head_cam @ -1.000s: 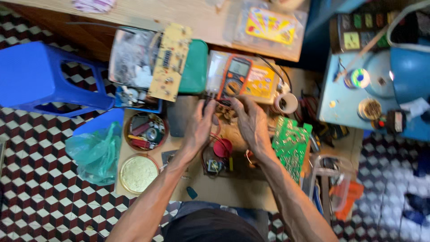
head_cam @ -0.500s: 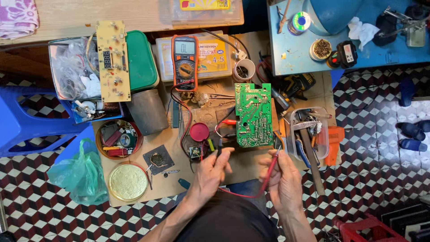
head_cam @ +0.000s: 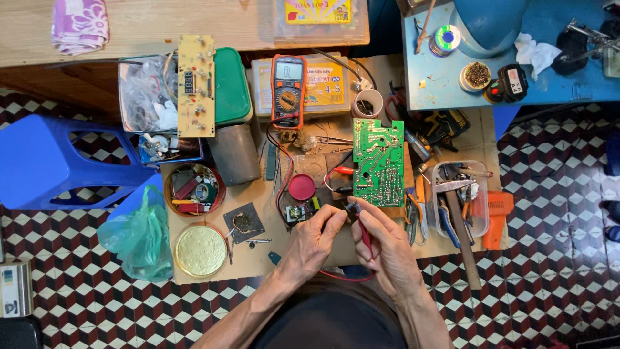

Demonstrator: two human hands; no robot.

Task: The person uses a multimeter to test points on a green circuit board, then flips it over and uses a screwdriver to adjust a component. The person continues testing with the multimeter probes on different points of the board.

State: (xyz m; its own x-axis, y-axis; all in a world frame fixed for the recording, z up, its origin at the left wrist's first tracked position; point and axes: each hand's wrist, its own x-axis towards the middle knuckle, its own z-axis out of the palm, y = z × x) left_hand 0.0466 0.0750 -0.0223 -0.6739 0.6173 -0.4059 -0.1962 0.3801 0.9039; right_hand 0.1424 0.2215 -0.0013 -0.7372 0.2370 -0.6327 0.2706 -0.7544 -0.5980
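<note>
My right hand point(head_cam: 387, 249) grips a red test probe point(head_cam: 365, 238) with its tip pointing up and left. The fingers of my left hand point(head_cam: 311, 238) are pinched on a small dark part point(head_cam: 349, 208) right at that tip. Both hands hover over the near edge of a cardboard-covered work surface point(head_cam: 258, 262). A green circuit board point(head_cam: 379, 161) lies flat just beyond my right fingers. The probe's red lead point(head_cam: 345, 278) loops below my wrists. An orange multimeter point(head_cam: 289, 90) lies further back. A red round cap point(head_cam: 301, 187) and a small component point(head_cam: 296, 212) sit left of my left fingertips.
A yellow circuit board point(head_cam: 196, 84) rests on a green-lidded box point(head_cam: 232, 84). Two round tins point(head_cam: 200, 251) point(head_cam: 194, 189), a green plastic bag point(head_cam: 139, 236) and a blue stool point(head_cam: 45, 161) are at left. A clear tool tray point(head_cam: 479, 213), an orange tool point(head_cam: 498, 216) and a blue table point(head_cam: 555, 84) are at right.
My hands have drawn back from the middle of the surface to its near edge. My right hand has taken the red probe. The green board now lies straight, and my hands have closed together.
</note>
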